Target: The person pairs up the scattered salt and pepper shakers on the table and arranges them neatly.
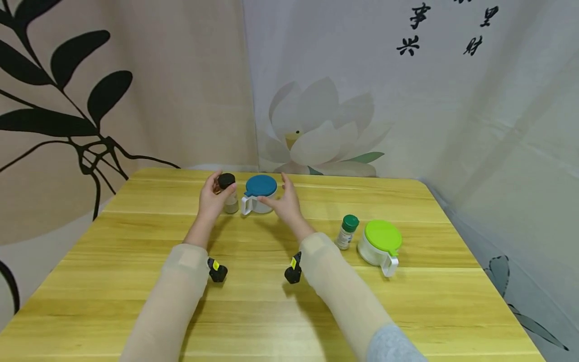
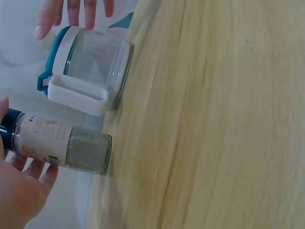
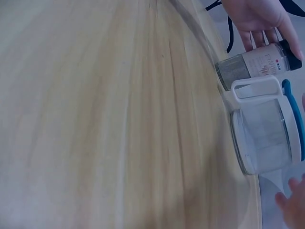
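At the far side of the table, my left hand (image 1: pixel 210 203) holds a spice jar (image 1: pixel 232 205) with a black cap, fingers behind it and thumb by the cap. In the left wrist view, the spice jar (image 2: pixel 88 150) has a pale label and grey-brown powder inside. Just right of it stands a clear glass seasoning pot (image 1: pixel 261 187) with a blue lid and white handle. My right hand (image 1: pixel 286 203) is spread around the pot's right side, thumb in front and fingers behind. The left wrist view shows those fingertips (image 2: pixel 89 19) apart from each other beside the pot.
On the right of the table stand a small green-capped shaker bottle (image 1: pixel 347 232) and a seasoning pot with a lime-green lid (image 1: pixel 383 236). The wooden table (image 1: pixel 253 311) ends at its back edge close behind the blue-lidded pot, with a printed curtain (image 1: pixel 325 115) beyond.
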Available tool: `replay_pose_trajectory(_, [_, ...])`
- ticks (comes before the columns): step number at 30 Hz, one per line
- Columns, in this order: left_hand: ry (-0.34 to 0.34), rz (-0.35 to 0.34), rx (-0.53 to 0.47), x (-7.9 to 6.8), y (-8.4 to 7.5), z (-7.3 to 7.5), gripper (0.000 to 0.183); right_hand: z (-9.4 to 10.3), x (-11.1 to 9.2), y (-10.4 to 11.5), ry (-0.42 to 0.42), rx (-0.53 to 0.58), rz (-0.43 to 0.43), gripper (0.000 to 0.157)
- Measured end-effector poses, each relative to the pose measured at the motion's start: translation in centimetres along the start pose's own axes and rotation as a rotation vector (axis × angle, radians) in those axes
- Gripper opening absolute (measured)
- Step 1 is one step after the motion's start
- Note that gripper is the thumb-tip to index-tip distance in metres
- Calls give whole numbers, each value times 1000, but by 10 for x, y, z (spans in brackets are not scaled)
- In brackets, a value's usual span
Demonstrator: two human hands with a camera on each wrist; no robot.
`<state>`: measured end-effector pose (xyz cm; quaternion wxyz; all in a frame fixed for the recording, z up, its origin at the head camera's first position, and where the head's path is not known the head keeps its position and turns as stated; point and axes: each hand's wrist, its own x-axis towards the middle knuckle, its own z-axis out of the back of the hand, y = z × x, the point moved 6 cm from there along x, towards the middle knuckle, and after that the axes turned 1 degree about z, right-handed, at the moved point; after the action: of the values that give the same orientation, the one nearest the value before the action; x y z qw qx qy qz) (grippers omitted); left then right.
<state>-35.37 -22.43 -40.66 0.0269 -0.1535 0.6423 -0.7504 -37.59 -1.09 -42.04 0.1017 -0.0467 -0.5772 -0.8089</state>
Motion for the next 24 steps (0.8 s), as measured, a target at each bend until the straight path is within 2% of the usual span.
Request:
replay_pose_trajectory(6, [15, 29, -11, -15, -27, 0, 60, -5, 2, 0, 7, 16, -14, 99])
replay_pose_trajectory(10, [7, 28, -14, -15, -26, 1, 59, -7, 5, 1, 17, 11, -13, 100])
replay_pose_trajectory(17, [-9, 36, -49, 2, 3, 3, 60, -8, 8, 0, 32, 3, -39, 100])
replay_pose_trajectory(24, [-34, 3, -39, 4, 7, 1, 59, -9, 9, -2, 37, 4, -67, 98])
